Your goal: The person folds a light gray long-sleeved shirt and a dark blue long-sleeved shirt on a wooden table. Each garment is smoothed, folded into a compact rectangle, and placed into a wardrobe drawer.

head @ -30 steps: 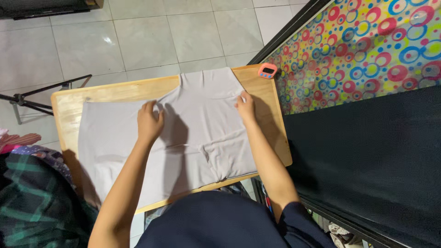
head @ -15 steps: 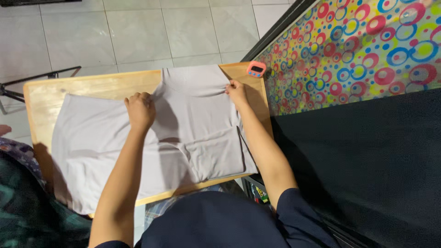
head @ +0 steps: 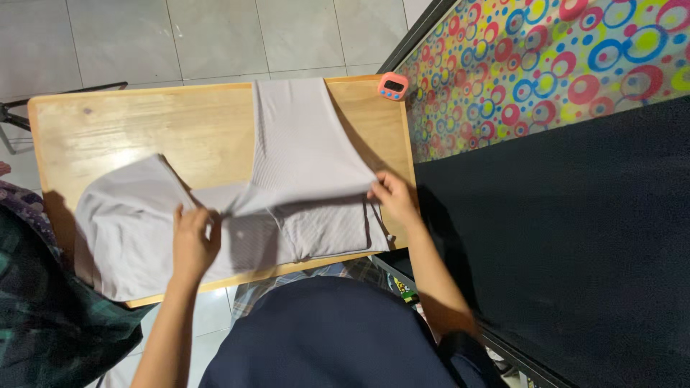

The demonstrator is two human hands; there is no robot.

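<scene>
Pinching grey garment (head: pixel 302 154) w/ both hands' fingers: left hand (head: pixel 192 243); right hand (head: pixel 394 200); pink timer (head: pixel 393 85) at table (head: pixel 144 129) corner.

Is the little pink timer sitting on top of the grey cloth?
No, the small pink timer sits on the bare corner of the wooden table, apart from the pale grey cloth.

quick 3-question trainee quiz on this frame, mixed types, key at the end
1. True or false: both hands grip the pale grey garment.
2. Which thing sits at the wooden table's far right corner? A) scissors B) small pink timer C) mug
3. Fill in: the left hand is nearer the table's ____ edge than the right hand.

Key:
1. True.
2. B, the small pink timer.
3. Near.
</scene>
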